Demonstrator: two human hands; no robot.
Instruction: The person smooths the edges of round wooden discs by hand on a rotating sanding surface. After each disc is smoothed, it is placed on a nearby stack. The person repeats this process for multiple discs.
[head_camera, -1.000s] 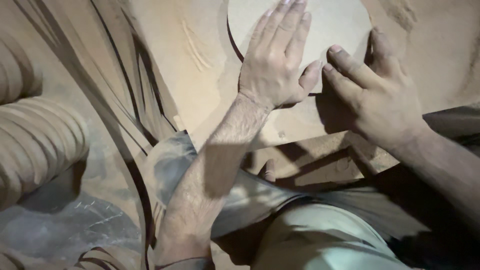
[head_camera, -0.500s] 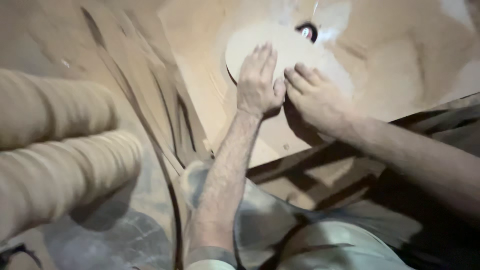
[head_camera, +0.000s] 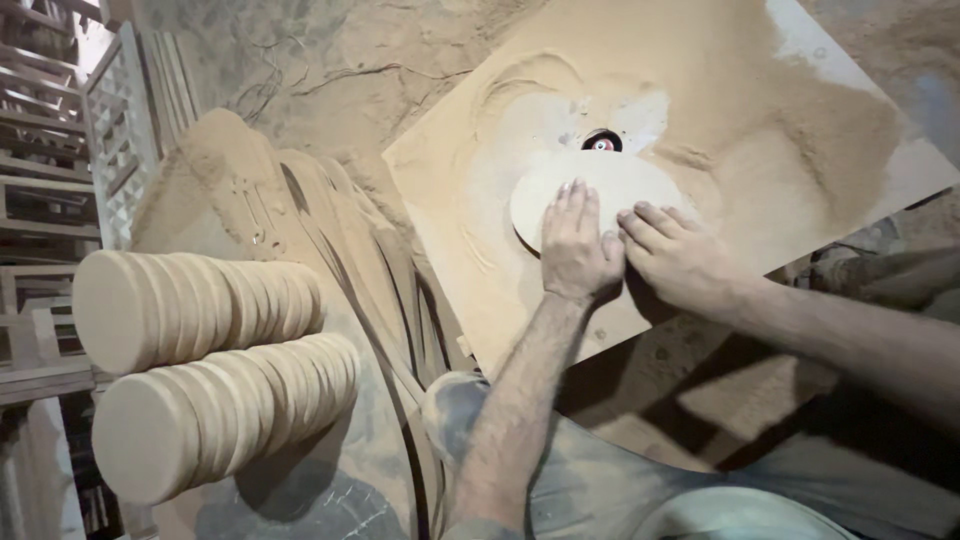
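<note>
On the dusty tabletop (head_camera: 480, 200) lies one round wooden disc (head_camera: 640, 180), just below a small round cutter (head_camera: 601, 142) that pokes up through the board. Both hands press flat on the near part of the disc. Left hand (head_camera: 578, 245) lies with its fingers straight and close together, pointing away from the person, and its arm comes up from the bottom of the view. Right hand (head_camera: 680, 260) lies beside it, touching it, with fingers spread a little, and its arm comes in from the right. Neither hand is closed around anything; they only push down on the disc. Sawdust (head_camera: 800, 130) is heaped over the far side of the tabletop. To the left lie two long rows of cut discs (head_camera: 200, 300), one row above the other (head_camera: 220, 415), too many to count.
</note>
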